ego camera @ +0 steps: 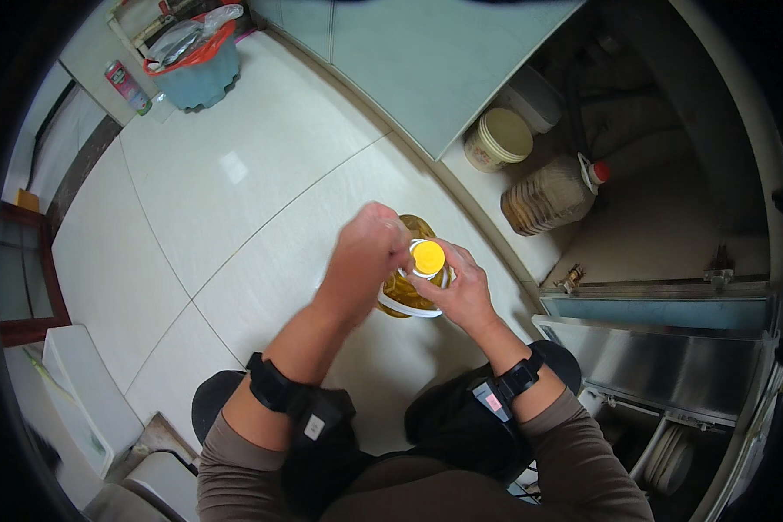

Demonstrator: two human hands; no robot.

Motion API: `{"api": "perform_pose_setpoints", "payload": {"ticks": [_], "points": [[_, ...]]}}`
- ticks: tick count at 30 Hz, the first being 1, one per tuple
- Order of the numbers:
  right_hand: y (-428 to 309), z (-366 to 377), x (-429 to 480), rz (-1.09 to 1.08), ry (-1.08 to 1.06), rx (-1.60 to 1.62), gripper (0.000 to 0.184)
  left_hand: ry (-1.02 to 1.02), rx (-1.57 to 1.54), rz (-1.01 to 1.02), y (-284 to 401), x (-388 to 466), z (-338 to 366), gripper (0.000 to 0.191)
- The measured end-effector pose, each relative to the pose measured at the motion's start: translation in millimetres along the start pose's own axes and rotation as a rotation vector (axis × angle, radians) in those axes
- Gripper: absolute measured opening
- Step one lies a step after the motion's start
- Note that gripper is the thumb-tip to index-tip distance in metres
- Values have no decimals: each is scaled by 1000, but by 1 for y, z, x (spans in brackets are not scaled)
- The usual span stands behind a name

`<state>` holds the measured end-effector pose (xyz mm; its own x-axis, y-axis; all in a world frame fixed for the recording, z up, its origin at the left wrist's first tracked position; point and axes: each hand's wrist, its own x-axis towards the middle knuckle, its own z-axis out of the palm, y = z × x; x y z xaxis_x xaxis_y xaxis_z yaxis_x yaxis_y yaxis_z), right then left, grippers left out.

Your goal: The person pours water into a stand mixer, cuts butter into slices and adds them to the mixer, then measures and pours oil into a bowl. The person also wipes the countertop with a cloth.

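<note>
A clear plastic jug of yellow oil (417,227) with a white handle (410,309) stands on the floor before me. Its cap (429,258) is bright yellow, with a white collar beneath. My right hand (462,282) grips the jug's neck, thumb and fingers to either side of the cap. Curled and slightly blurred, my left hand (377,240) is at the cap's left side. Its fingertips are partly hidden, so whether they pinch anything is unclear.
To the right, an open cabinet holds a cream bucket (500,138) and a ribbed plastic jug (548,196) with a red cap. An open drawer (659,365) with plates is at lower right. A lined blue bin (199,78) and an aerosol can (128,87) stand at upper left.
</note>
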<state>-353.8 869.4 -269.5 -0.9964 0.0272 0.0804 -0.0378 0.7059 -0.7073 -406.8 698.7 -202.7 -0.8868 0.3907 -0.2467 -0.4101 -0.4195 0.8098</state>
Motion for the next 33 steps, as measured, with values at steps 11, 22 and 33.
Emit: {"api": "perform_pose_setpoints", "payload": {"ticks": [11, 22, 33], "points": [[-30, -22, 7, -75, -70, -322, 56, 6, 551, 92, 20, 3, -30, 30], [-41, -30, 20, -171, -225, -516, 42, -163, 1277, 193, -53, 15, -38, 53], [-57, -67, 34, -453, -398, -448, 44, -186, 1272, 202, -51, 18, -39, 51]]}}
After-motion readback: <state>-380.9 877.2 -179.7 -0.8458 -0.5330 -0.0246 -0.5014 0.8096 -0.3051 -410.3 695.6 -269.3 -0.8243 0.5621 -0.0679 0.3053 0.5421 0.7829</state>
